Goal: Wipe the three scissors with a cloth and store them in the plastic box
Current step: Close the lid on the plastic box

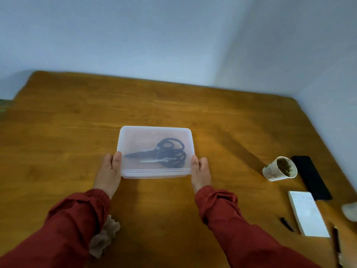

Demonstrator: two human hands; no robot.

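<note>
Head view: my left hand (110, 171) and right hand (201, 171) grip the near corners of the lidded plastic box (154, 174), which rests mid-desk (77, 122). The scissors (164, 155) lie inside; I cannot confirm all 3. Step in hand: closing storage. Next move: press the lid seated evenly, then release.

Paper cup (279, 169), notepad (307, 215), pen (287, 223)
</note>
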